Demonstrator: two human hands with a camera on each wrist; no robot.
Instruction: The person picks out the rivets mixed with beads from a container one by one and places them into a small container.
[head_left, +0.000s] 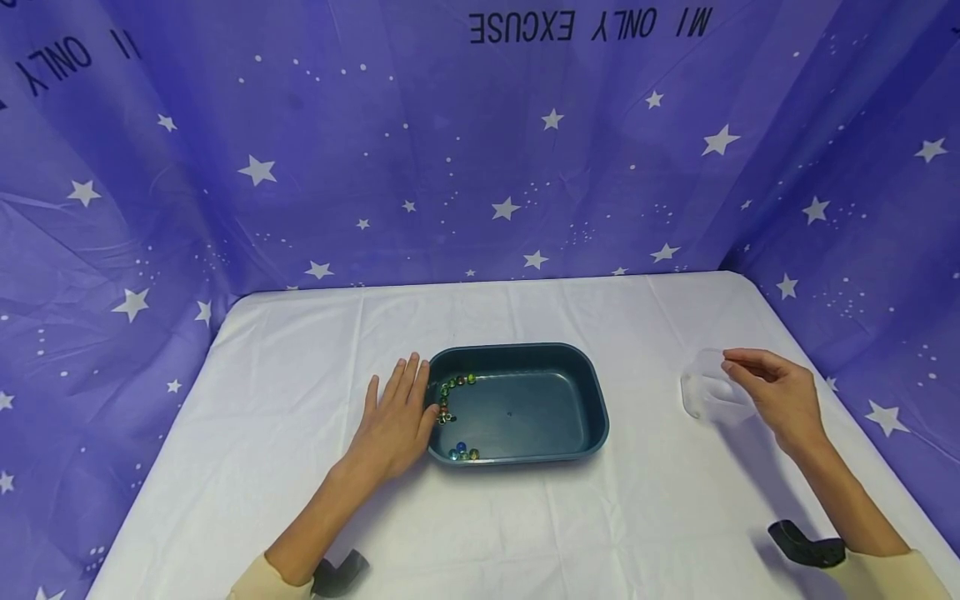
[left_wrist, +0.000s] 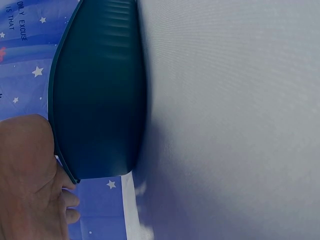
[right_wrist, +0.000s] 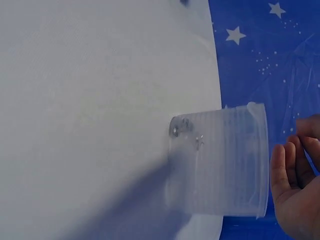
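Note:
My left hand (head_left: 393, 417) lies along the left end of a dark teal plastic basin (head_left: 540, 458), fingers straight and thumb at the rim. Inside the basin, several coloured glass marbles (head_left: 445, 390) gather along the left wall, and a small cluster of marbles (head_left: 463, 452) sits in the near left corner. On the right, my right hand (head_left: 783, 396) is above a clear plastic container (right_wrist: 217, 165), its thumb and fingertips brought together. I cannot tell whether something small is between them. Dark round shapes (right_wrist: 176, 127) show through the container's wall near its base.
A white cloth (head_left: 645, 517) covers the table under the basin and container. Purple curtains (head_left: 450, 167) with white stars hang behind and at both sides. Black curved pieces (head_left: 806, 546) sit at both wrists.

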